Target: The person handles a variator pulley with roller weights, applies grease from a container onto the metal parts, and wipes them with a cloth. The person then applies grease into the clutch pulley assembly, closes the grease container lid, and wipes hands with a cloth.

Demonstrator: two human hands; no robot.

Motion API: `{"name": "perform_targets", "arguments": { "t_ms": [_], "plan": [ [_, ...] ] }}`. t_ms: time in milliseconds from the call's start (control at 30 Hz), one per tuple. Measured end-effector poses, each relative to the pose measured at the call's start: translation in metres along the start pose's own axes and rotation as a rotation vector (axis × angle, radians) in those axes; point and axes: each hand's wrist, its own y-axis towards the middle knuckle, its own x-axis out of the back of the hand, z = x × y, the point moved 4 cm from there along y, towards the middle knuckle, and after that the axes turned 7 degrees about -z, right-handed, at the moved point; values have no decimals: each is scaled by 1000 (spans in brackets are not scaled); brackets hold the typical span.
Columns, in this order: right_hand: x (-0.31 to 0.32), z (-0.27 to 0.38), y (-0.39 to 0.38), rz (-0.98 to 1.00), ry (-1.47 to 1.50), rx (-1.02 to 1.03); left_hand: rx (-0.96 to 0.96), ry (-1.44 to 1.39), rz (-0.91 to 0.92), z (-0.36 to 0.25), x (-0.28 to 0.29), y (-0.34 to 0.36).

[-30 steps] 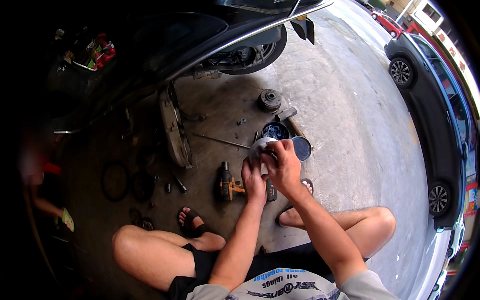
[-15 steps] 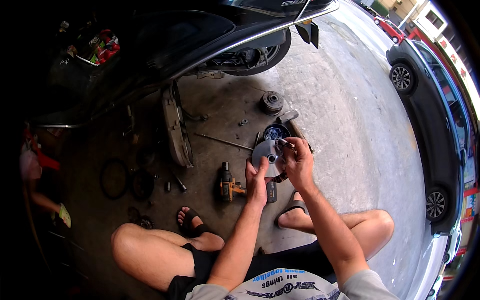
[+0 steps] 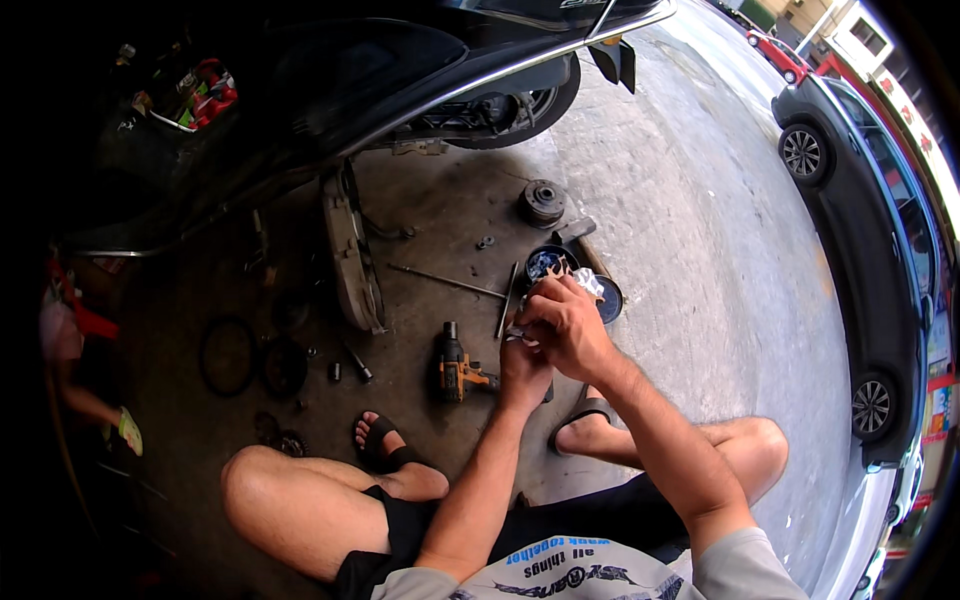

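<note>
My left hand (image 3: 525, 375) is closed around a silvery metal part (image 3: 521, 336), of which only a small piece shows at its fingers. My right hand (image 3: 568, 322) reaches over the left, its fingers bent down against the same part and covering most of it. Just beyond the right knuckles is a bright, crinkled-looking silver-white thing (image 3: 589, 283); whether it is held cannot be told. Past the hands stands a round dark tub (image 3: 549, 263) with blue contents, and beside it lies a dark blue round lid or dish (image 3: 609, 300).
An orange-and-black power driver (image 3: 460, 375) lies left of my hands. Beyond are a long rod (image 3: 445, 280), a hammer (image 3: 574, 231) and a round metal drum part (image 3: 542, 203). A dark scooter (image 3: 400, 80) stands ahead, its long cover (image 3: 352, 250) below. A person's arm (image 3: 90, 403) shows far left.
The shiny disc that faced up between my hands is now mostly out of sight. My right hand has moved down and left over my left hand, and the dark blue lid has come into view.
</note>
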Motion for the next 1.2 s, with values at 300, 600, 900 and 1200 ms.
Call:
{"name": "perform_targets", "arguments": {
  "t_ms": [300,600,900,1200],
  "plan": [
    [0,3,-5,-39,-113,5,-48,142,79,-29,-10,-5],
    [1,3,-10,-66,-95,25,-121,193,87,-23,-6,-3],
    [1,-57,-65,-351,222,-446,117,-61,-212,-15,6,1],
    [20,-38,-15,-274,157,-361,96,-83,-69,-16,0,-1]
  ]
}}
